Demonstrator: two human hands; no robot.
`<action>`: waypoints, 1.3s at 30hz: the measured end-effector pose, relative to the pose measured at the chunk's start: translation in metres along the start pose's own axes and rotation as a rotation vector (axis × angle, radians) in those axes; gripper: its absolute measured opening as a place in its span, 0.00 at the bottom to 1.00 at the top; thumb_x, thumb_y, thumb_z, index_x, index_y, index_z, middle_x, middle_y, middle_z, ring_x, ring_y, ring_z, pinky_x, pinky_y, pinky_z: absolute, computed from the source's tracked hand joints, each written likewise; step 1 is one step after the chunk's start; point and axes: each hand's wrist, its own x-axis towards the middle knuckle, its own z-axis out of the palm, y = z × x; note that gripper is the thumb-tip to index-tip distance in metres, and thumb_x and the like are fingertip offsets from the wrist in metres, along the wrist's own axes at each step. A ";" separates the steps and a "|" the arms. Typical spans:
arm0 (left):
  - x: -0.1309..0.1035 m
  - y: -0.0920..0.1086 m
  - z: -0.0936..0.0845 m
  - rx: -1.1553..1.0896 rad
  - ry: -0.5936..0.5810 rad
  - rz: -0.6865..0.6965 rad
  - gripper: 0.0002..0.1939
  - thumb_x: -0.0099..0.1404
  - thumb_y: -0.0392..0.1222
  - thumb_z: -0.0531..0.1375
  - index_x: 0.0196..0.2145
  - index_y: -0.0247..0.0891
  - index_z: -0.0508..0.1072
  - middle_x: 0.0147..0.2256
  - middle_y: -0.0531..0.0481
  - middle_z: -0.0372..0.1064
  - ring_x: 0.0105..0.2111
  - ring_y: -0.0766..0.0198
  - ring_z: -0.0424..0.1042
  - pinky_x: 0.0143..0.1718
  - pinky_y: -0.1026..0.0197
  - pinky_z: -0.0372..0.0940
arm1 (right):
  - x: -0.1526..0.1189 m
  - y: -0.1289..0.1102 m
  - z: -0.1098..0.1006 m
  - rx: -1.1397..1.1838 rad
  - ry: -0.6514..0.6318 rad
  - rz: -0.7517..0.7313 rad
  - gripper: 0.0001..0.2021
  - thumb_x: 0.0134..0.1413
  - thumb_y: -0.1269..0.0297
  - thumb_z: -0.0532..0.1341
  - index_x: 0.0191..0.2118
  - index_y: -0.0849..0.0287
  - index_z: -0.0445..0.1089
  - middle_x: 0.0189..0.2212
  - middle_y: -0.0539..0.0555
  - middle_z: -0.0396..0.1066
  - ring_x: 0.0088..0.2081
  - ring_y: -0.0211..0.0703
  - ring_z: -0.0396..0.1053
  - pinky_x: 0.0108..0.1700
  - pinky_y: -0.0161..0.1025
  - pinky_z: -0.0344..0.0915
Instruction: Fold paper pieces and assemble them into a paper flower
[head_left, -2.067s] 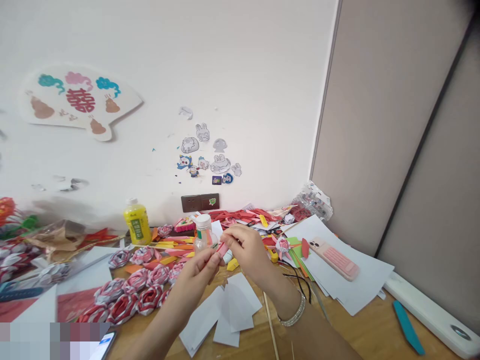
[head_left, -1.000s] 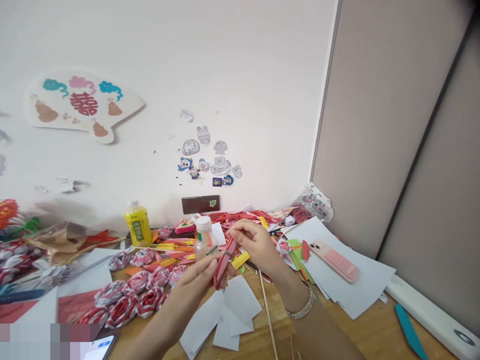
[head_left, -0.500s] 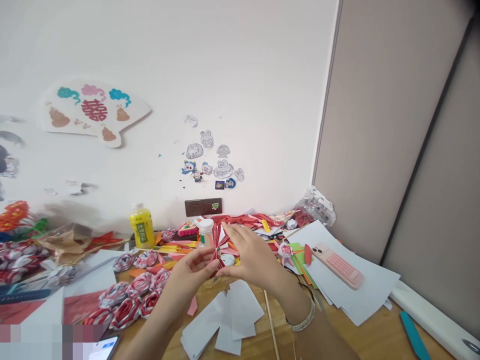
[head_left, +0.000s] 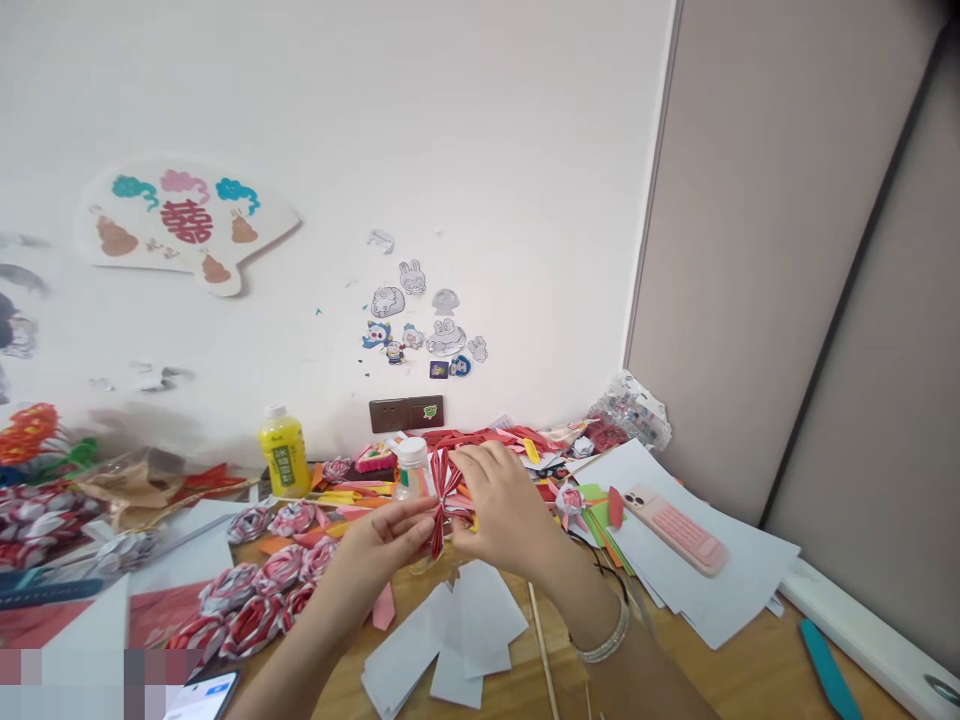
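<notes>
Between my hands, above the middle of the table, is a red-and-white pleated paper bow (head_left: 440,500), pinched narrow at its centre and fanned at the ends. My left hand (head_left: 394,535) grips it from the left, thumb and fingertips near the narrow centre. On the other side, my right hand (head_left: 502,505) curves round the bow with fingers at its upper fan and thumb lower down. The right fingertips are partly hidden behind the paper. Just behind the bow stands a clear bottle with a white cap (head_left: 412,456).
White paper pieces (head_left: 450,630) and a thin wooden stick (head_left: 543,650) lie in front. Rolled paper roses (head_left: 255,610) cluster at left, near a yellow drink bottle (head_left: 285,455). A pink-cased phone (head_left: 681,532) rests on white sheets at right; a teal strip (head_left: 827,665) lies near the edge.
The paper bow has turned and shows its pleats more widely. My right fingers have curled in closer around it, while my left hand keeps its pinch.
</notes>
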 end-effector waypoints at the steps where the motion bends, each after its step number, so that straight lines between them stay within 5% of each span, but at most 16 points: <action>1: -0.001 0.002 0.002 0.001 0.020 0.040 0.33 0.49 0.50 0.61 0.51 0.32 0.62 0.20 0.55 0.69 0.19 0.66 0.67 0.19 0.66 0.58 | 0.000 -0.003 0.002 -0.035 0.012 0.023 0.25 0.40 0.68 0.59 0.49 0.68 0.60 0.46 0.62 0.62 0.47 0.52 0.54 0.49 0.49 0.54; 4: -0.004 0.004 0.007 0.056 0.057 0.103 0.36 0.51 0.50 0.58 0.55 0.32 0.55 0.23 0.54 0.71 0.23 0.64 0.69 0.23 0.64 0.61 | 0.001 -0.010 0.007 -0.121 0.015 0.058 0.20 0.40 0.67 0.60 0.43 0.68 0.63 0.43 0.63 0.63 0.46 0.54 0.54 0.47 0.50 0.55; 8: -0.003 0.000 0.007 0.137 0.006 0.144 0.31 0.52 0.47 0.56 0.54 0.33 0.58 0.33 0.47 0.74 0.31 0.60 0.72 0.31 0.61 0.65 | 0.001 -0.013 0.007 -0.170 -0.002 0.101 0.15 0.41 0.68 0.60 0.39 0.67 0.65 0.37 0.62 0.65 0.41 0.52 0.56 0.43 0.48 0.57; 12: 0.002 -0.006 0.005 0.323 0.027 0.296 0.26 0.54 0.39 0.54 0.52 0.35 0.61 0.32 0.48 0.74 0.33 0.61 0.72 0.38 0.59 0.65 | 0.000 -0.019 0.007 -0.195 -0.023 0.152 0.11 0.43 0.70 0.58 0.37 0.67 0.66 0.34 0.63 0.67 0.38 0.53 0.58 0.39 0.48 0.58; 16: 0.005 -0.012 0.002 0.601 0.052 0.401 0.26 0.56 0.36 0.51 0.54 0.38 0.58 0.28 0.52 0.72 0.30 0.63 0.71 0.35 0.60 0.66 | 0.000 -0.019 0.012 -0.177 -0.072 0.050 0.06 0.46 0.75 0.56 0.32 0.64 0.67 0.29 0.61 0.67 0.35 0.50 0.59 0.36 0.45 0.59; 18: 0.006 -0.015 0.000 0.722 0.085 0.466 0.27 0.57 0.35 0.51 0.56 0.39 0.56 0.34 0.48 0.71 0.33 0.62 0.71 0.36 0.59 0.66 | 0.000 -0.015 0.014 -0.130 -0.068 -0.020 0.05 0.46 0.74 0.56 0.33 0.63 0.66 0.30 0.58 0.67 0.35 0.48 0.59 0.36 0.43 0.59; 25: 0.008 -0.019 -0.016 1.086 0.234 0.743 0.28 0.58 0.36 0.51 0.57 0.41 0.54 0.58 0.39 0.48 0.57 0.49 0.52 0.50 0.48 0.58 | 0.000 -0.008 0.019 0.131 -0.022 0.004 0.08 0.45 0.73 0.56 0.35 0.62 0.63 0.33 0.55 0.65 0.38 0.44 0.58 0.41 0.40 0.59; 32: 0.007 -0.015 -0.022 1.063 0.239 0.797 0.25 0.53 0.34 0.52 0.51 0.36 0.59 0.51 0.40 0.62 0.51 0.52 0.61 0.48 0.50 0.60 | -0.001 -0.006 0.025 0.381 0.002 -0.005 0.11 0.45 0.75 0.57 0.38 0.60 0.62 0.37 0.54 0.64 0.41 0.42 0.59 0.44 0.38 0.59; 39: 0.006 -0.014 -0.024 1.144 0.335 0.804 0.17 0.54 0.38 0.54 0.43 0.38 0.65 0.43 0.40 0.64 0.46 0.50 0.63 0.44 0.47 0.61 | -0.001 -0.008 0.025 0.430 0.031 0.014 0.11 0.44 0.76 0.56 0.37 0.59 0.61 0.36 0.53 0.63 0.40 0.42 0.59 0.43 0.39 0.59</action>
